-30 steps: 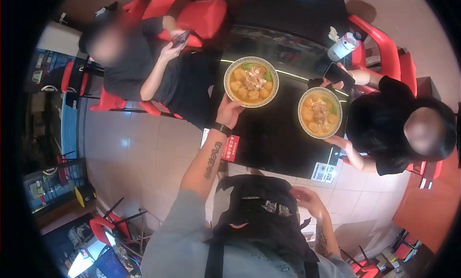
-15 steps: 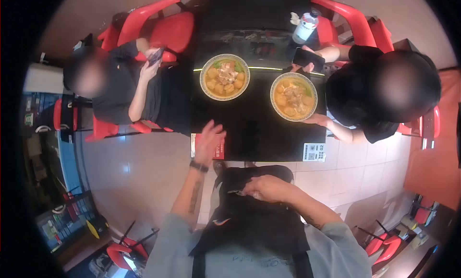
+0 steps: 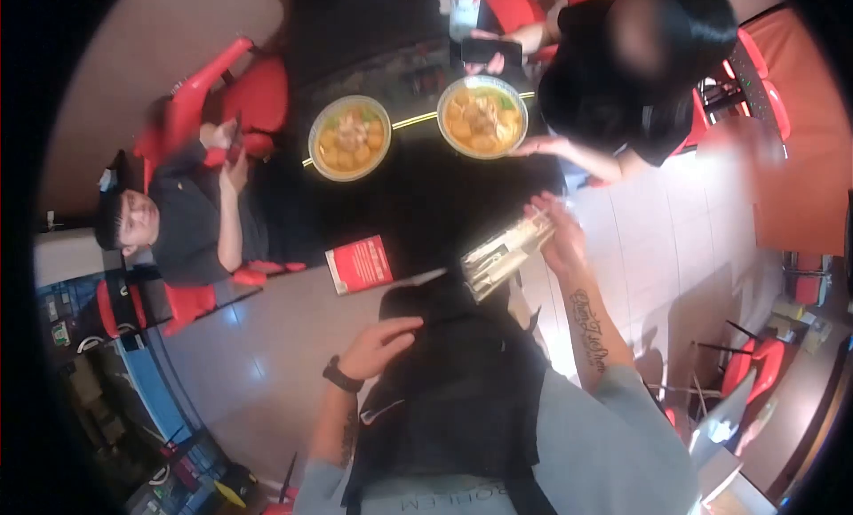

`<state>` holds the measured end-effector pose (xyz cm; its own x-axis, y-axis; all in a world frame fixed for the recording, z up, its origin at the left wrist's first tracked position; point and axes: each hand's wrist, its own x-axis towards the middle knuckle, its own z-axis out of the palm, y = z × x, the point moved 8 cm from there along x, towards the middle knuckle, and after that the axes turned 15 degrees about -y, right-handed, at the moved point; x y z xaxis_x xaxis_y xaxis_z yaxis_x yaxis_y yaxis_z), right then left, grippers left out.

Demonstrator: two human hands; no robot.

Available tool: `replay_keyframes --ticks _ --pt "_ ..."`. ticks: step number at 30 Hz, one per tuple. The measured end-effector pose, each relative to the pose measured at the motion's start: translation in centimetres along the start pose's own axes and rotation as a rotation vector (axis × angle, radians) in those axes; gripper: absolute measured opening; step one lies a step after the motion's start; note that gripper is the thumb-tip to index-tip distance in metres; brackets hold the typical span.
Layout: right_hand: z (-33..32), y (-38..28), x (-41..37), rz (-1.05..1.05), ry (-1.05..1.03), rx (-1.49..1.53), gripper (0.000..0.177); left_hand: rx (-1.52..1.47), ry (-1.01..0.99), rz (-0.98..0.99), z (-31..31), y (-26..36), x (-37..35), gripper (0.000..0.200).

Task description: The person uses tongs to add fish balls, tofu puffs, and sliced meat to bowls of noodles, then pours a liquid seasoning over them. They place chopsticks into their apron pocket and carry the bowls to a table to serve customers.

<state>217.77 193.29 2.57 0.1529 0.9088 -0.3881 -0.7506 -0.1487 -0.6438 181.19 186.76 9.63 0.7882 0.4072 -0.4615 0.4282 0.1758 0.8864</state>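
My right hand [image 3: 560, 235] grips one end of a shiny, pale box-like object [image 3: 506, 259] with light and dark strips, at the table's front right corner. Glare and blur hide exactly what it is. My left hand [image 3: 378, 346], with a dark watch on the wrist, is held empty over my black apron [image 3: 444, 399], fingers stretched out. Beyond it a red and white printed card [image 3: 359, 264] lies at the front left of the table.
Two bowls of soup with toppings, a left bowl [image 3: 349, 138] and a right bowl [image 3: 482, 117], stand on the black table [image 3: 426, 182]. A seated person on each side holds a phone; the right person's hand [image 3: 542, 147] is beside the right bowl. A bottle [image 3: 465, 10] stands behind.
My right hand has moved from my apron out to the table's right corner and now holds the shiny object. My left hand has drawn back from the red card. The view has turned.
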Motion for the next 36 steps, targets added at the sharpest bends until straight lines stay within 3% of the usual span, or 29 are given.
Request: replay_keyframes --ticks 3,6,7,8,10,12,14,16,17,18,19,20,21,22,23,24,26,27,28,30,31,34,36 --pt "-7.8 3.1 4.5 -0.043 0.045 0.094 0.038 -0.077 0.018 -0.032 0.2 -1.2 2.5 0.040" --pt "-5.5 4.5 7.3 -0.065 -0.029 0.119 0.039 -0.245 0.068 0.012 -0.3 0.0 4.7 0.043" --pt "-6.6 5.1 9.3 -0.089 -0.115 0.041 0.045 -0.138 0.097 0.021 -0.7 0.3 5.5 0.041" --pt "-7.8 5.7 10.0 -0.084 -0.056 0.059 0.058 -0.139 0.085 0.022 -0.4 0.5 5.6 0.041" --pt "-6.2 4.1 7.0 -0.098 0.249 -0.053 0.072 0.179 0.140 -0.052 -1.9 1.4 5.7 0.047" --pt "-7.0 3.3 5.4 -0.116 0.277 -0.313 0.075 0.154 0.195 -0.051 -2.0 -0.1 4.5 0.048" --pt "-8.8 4.5 4.3 -0.181 0.288 -0.412 0.076 -0.009 0.300 -0.086 -2.4 -4.6 3.1 0.042" --pt "-2.9 3.0 1.8 -0.350 -0.001 -1.515 0.072 -0.038 0.376 -0.136 -2.0 -9.7 1.2 0.039" --pt "-1.5 3.8 1.0 -0.346 -0.122 -1.604 0.071 -0.044 0.400 -0.157 -2.1 -13.6 0.4 0.038" --pt "-0.3 5.2 -0.1 -0.338 -0.248 -1.688 0.070 -0.063 0.444 -0.304 -1.5 -18.9 -1.2 0.037" --pt "-0.7 6.6 -0.8 -0.329 -0.305 -1.723 0.069 -0.317 0.517 -0.333 -0.2 -23.7 -3.2 0.040" --pt "-0.8 7.9 -0.4 -0.337 -0.376 -1.754 0.069 -0.195 0.530 -0.463 0.7 -27.0 -5.2 0.040" --pt "-1.0 8.4 -0.4 -0.295 -0.363 -1.697 0.068 -0.098 0.503 -0.550 1.4 -26.1 -6.9 0.040" --pt "-1.1 8.5 -0.7 -0.234 -0.354 -1.649 0.067 0.012 0.485 -0.523 3.3 -32.7 -9.3 0.039" --pt "0.2 7.3 -1.4 -0.324 -0.355 -1.636 0.063 0.240 0.284 -0.668 5.6 -32.7 -10.6 0.037" --pt "0.4 7.1 -2.1 -0.308 -0.389 -1.637 0.063 0.213 0.296 -0.684 7.2 -32.7 -11.7 0.037" --pt "1.4 6.9 -1.7 -0.330 -0.474 -1.560 0.056 -0.908 0.627 -0.886 11.4 -36.4 -15.6 0.036" --pt "2.4 7.1 -1.4 -0.246 -0.533 -1.535 0.052 -0.634 0.533 -0.786 12.9 -43.0 -17.0 0.033" --pt "3.3 7.5 -1.3 -0.158 -0.589 -1.511 0.048 -0.670 0.571 -0.790 14.2 -43.0 -17.8 0.033" --pt "4.3 8.9 -0.8 -0.050 -0.684 -1.471 0.036 -1.246 0.683 -0.098 14.5 -41.0 -15.2 0.032" --pt "5.3 9.7 -0.7 0.042 -0.721 -1.465 0.036 -0.463 0.711 -0.471 13.2 -40.7 -15.1 0.031" --pt "9.1 12.1 -1.2 0.166 -0.825 -1.540 0.034 -0.712 0.851 -0.409 11.5 -33.6 -12.9 0.034" --pt "11.8 13.5 -2.1 0.191 -0.890 -1.628 0.033 -0.699 0.872 -0.384 11.6 -32.6 -12.9 0.035"
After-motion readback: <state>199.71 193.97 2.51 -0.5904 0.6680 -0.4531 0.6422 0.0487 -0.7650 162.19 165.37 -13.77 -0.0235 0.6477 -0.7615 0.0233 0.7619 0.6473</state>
